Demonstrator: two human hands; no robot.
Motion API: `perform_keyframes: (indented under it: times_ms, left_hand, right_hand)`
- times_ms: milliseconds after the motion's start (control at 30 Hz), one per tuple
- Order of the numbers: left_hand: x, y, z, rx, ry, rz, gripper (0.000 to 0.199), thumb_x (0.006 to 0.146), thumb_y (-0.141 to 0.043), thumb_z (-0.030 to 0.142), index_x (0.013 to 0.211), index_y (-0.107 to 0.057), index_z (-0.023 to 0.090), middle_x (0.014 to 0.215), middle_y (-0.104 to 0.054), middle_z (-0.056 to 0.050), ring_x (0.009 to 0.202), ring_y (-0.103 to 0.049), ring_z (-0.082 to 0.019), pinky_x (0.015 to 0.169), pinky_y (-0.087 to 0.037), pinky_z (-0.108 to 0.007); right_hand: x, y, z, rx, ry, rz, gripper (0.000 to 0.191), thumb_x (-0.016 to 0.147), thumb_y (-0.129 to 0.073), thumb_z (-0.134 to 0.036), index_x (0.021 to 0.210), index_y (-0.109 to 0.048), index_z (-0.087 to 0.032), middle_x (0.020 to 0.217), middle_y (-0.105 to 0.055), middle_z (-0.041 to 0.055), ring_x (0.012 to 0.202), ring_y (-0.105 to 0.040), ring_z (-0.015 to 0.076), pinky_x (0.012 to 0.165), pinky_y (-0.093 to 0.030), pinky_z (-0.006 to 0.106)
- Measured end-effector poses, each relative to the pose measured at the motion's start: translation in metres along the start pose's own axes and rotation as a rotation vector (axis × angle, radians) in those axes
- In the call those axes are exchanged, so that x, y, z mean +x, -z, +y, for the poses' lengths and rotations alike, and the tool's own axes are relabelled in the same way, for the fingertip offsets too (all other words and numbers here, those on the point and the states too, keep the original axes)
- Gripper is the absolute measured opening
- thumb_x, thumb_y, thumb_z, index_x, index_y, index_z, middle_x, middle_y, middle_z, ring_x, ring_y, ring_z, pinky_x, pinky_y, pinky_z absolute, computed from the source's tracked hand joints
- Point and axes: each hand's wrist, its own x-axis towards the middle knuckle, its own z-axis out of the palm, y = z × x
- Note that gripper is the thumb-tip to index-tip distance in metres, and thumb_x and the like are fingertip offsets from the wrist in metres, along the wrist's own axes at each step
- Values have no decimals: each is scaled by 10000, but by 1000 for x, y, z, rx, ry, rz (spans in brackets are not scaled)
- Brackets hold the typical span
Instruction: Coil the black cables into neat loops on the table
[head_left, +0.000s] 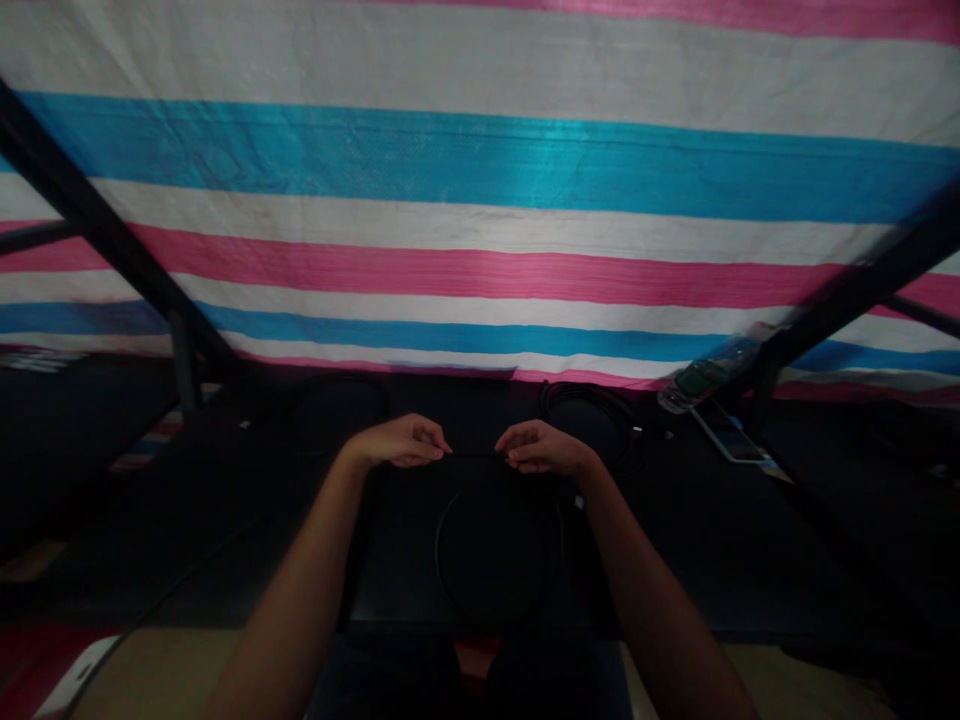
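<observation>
Nearest, a thin dark cable (437, 548) is laid in an open loop on the dark tabletop (394, 598), its near side lost in shadow. A small pale connector (579, 502) is seen just beyond the loop's right side; whether the two are joined cannot be told. Farther on, a short, straight stretch, apparently of the same cable, is held level: one side is pinched between thumb and fingertips by the left hand (409, 441), the other is pinched likewise by the right hand (541, 447), the two being near each other but apart. Little weight is to be expected — fingertip pressure should be enough — and by its round curve a springy, bendable cord is suggested, one that may be inclined to curl back when released. Since a smooth jacket could slide under a loose pinch, it is best gripped on the plain cord or on a connector's rigid body — sharp bends being avoided where these meet. Beyond the right hand, a coiled cable bundle (581, 392) is set, with a phone (727, 432) and a tilted plastic bottle (705, 376) to its right. Behind everything, a striped sheet (480, 160) is hung.
</observation>
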Motion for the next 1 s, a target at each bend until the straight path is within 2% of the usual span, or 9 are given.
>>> perform_keyframes:
  times_ms: [67, 200, 333, 400, 500, 600, 700, 867, 1000]
  left_hand:
    - [0, 1, -1, 5, 2, 19, 376, 731, -789, 384, 976, -646, 137, 528, -465, 77, 387, -324, -38, 372, -161, -175]
    - [13, -11, -1, 71, -74, 168, 389, 761, -753, 400, 1036, -638, 151, 619, -552, 42, 430, -403, -52, 396, -235, -178]
    - [33, -30, -3, 102, -191, 329, 374, 791, -707, 431, 1019, -676, 137, 671, -571, 22, 510, -467, -70, 460, -316, -193]
    - [39, -35, -5, 113, -232, 358, 381, 800, -693, 457, 991, -684, 128, 665, -573, 19, 515, -466, -70, 471, -316, -195]
    - [37, -32, -7, 129, -180, 244, 414, 778, -713, 492, 968, -690, 125, 609, -541, 37, 475, -427, -64, 449, -287, -194]
    - [24, -21, -8, 133, -41, 28, 447, 729, -763, 513, 959, -698, 134, 581, -511, 51, 450, -385, -57, 426, -249, -191]
    - [9, -6, -9, 128, 91, -79, 441, 681, -809, 507, 903, -705, 140, 586, -517, 42, 457, -381, -54, 418, -216, -184]
    - [-1, 6, -11, 120, 160, -64, 407, 679, -815, 489, 864, -687, 151, 571, -517, 42, 430, -374, -50, 405, -192, -179]
    - [14, -4, -10, 155, 10, 86, 388, 744, -759, 470, 944, -675, 148, 639, -588, 16, 452, -429, -63, 417, -266, -183]
  right_hand:
    - [0, 0, 1, 30, 2, 0, 333, 751, -783, -304, 1028, -704, -137, 711, -632, -12, 449, -446, 27, 370, -261, 144]
    - [7, -6, 4, 151, 82, 49, 312, 771, -758, -285, 1042, -700, -140, 672, -569, -40, 410, -354, 8, 360, -185, 158]
    - [20, -17, 9, 270, 172, 125, 359, 768, -755, -270, 1103, -687, -159, 670, -534, -53, 447, -372, 15, 400, -224, 160]
    - [25, -21, 11, 273, 180, 162, 336, 753, -764, -268, 1060, -690, -153, 654, -531, -56, 452, -379, 17, 417, -247, 162]
    - [26, -20, 12, 177, 104, 126, 272, 730, -782, -275, 941, -682, -136, 672, -580, -37, 443, -397, 16, 406, -239, 161]
    - [19, -12, 11, 64, -30, -43, 286, 716, -792, -284, 927, -683, -124, 655, -605, -29, 415, -408, 25, 376, -231, 165]
    - [10, 0, 10, 34, -96, -161, 320, 690, -810, -279, 938, -695, -112, 633, -607, -31, 411, -425, 29, 380, -257, 166]
    - [5, 12, 12, 100, -67, -139, 302, 703, -807, -295, 917, -685, -120, 607, -586, -43, 382, -372, 16, 374, -217, 167]
    - [14, 3, 13, 156, 40, 22, 312, 701, -801, -304, 927, -675, -129, 659, -600, -35, 404, -376, 15, 389, -211, 174]
